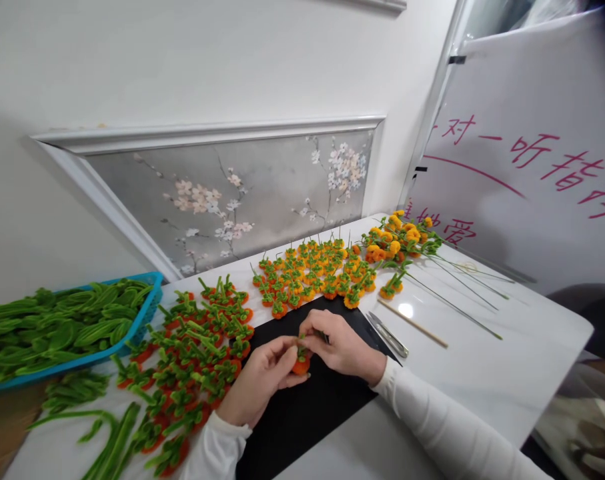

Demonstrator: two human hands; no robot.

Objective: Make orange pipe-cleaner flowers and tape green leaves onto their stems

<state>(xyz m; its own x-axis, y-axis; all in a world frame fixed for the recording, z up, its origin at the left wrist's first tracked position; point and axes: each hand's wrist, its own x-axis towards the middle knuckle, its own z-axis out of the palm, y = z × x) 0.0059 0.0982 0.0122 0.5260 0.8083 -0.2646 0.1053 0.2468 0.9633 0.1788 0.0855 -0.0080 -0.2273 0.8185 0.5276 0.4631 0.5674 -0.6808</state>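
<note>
Both hands meet over a black mat point(292, 427) on the white table. My left hand point(266, 373) is closed round a small orange piece with a green top point(301, 364), its thumb and fingers on the piece's left side. My right hand point(335, 343) pinches at the green top from the right, its fingertips close to the left thumb. What exactly the right fingertips grip is too small to tell. Left of the mat stand many orange pieces with green fuzzy tops point(197, 357). Behind the mat are rows of yellow and orange pieces with green tops and thin stems point(307, 270).
A blue basket point(155, 293) of green fuzzy leaves is at the left, with loose green strips point(115, 440) in front. Small metal snips point(389, 335) and a thin wooden stick point(413, 323) lie right of the mat. Stemmed yellow flowers point(399, 239) lie at the back right.
</note>
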